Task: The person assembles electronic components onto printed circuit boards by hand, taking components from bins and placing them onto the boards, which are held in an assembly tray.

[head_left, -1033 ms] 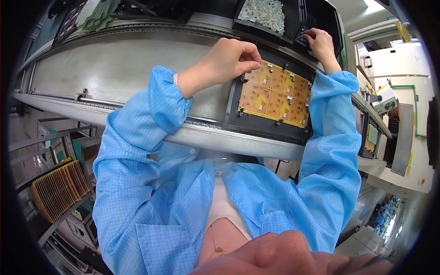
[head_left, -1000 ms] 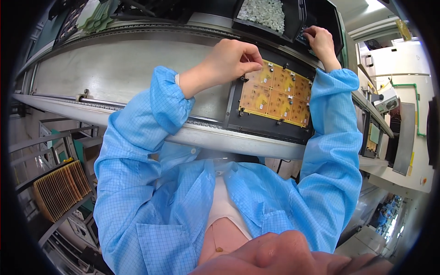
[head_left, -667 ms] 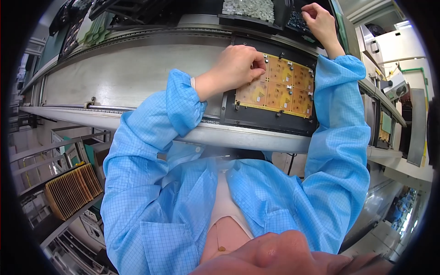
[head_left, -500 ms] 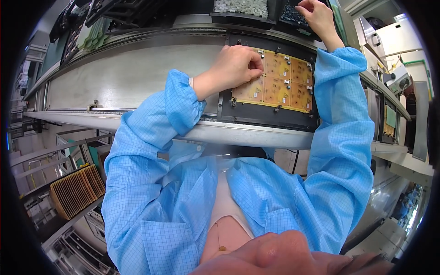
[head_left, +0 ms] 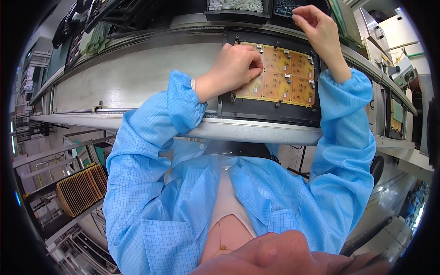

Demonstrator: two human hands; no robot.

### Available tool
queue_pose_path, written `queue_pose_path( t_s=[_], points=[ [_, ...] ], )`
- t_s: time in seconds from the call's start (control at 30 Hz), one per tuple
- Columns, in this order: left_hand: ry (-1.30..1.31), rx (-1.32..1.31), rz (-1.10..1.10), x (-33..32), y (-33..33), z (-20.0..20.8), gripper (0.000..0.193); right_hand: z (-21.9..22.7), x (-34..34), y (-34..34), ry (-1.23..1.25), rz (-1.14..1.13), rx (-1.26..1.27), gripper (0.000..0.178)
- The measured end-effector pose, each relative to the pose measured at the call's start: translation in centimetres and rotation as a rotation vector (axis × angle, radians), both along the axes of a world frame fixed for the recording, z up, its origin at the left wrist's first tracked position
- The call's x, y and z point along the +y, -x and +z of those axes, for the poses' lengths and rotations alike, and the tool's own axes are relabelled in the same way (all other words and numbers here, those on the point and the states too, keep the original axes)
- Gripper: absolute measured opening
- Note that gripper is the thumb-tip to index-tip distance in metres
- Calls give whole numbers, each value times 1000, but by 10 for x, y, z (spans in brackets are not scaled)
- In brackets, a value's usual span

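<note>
A yellow-orange circuit board panel [head_left: 275,68] sits in a black carrier frame [head_left: 266,111] on the conveyor. White and dark components stand on several spots of the panel. My left hand [head_left: 238,64] is over the panel's left side, its thumb and index finger pinched together; what they hold, if anything, is hidden. My right hand [head_left: 320,35] is raised beyond the panel's far right corner, near a black bin of small dark blue parts [head_left: 283,8]. Its thumb and forefinger are closed at the tips, perhaps on a tiny dark piece too small to name.
Left of the carrier runs a flat metal conveyor bed [head_left: 128,75], with a metal rail [head_left: 183,126] along its near edge. White parts [head_left: 236,5] fill another bin at the back. A rack of upright brown boards [head_left: 81,190] stands at the lower left.
My right hand has drawn back from over the dark blue parts bin, toward me. My left hand has stayed pinched over the panel. The whole view has shifted slightly.
</note>
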State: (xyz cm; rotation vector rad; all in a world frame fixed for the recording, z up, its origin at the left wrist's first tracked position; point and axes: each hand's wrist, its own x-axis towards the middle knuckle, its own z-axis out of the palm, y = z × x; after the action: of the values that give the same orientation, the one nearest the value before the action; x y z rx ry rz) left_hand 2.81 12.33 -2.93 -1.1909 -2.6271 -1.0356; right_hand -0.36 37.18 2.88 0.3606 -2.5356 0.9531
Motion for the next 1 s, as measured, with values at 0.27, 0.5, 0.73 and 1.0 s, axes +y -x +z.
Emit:
queue_pose_path(
  t_s=[0.27, 0.5, 0.73, 1.0],
  points=[
    [-13, -83, 7, 6, -6, 0, 13, -12, -4, -58, 313, 136, -360, 20],
    [82, 322, -39, 2, -11, -4, 8, -18, -10, -90, 860, 194, -849, 24],
    [-64, 171, -13, -16, -6, 13, 13, -15, -26, -102, 982, 113, -975, 23],
    [-115, 174, 36, -39, 4, -1, 10, -24, -43, -110, 359, 37, -680, 17]
  ],
)
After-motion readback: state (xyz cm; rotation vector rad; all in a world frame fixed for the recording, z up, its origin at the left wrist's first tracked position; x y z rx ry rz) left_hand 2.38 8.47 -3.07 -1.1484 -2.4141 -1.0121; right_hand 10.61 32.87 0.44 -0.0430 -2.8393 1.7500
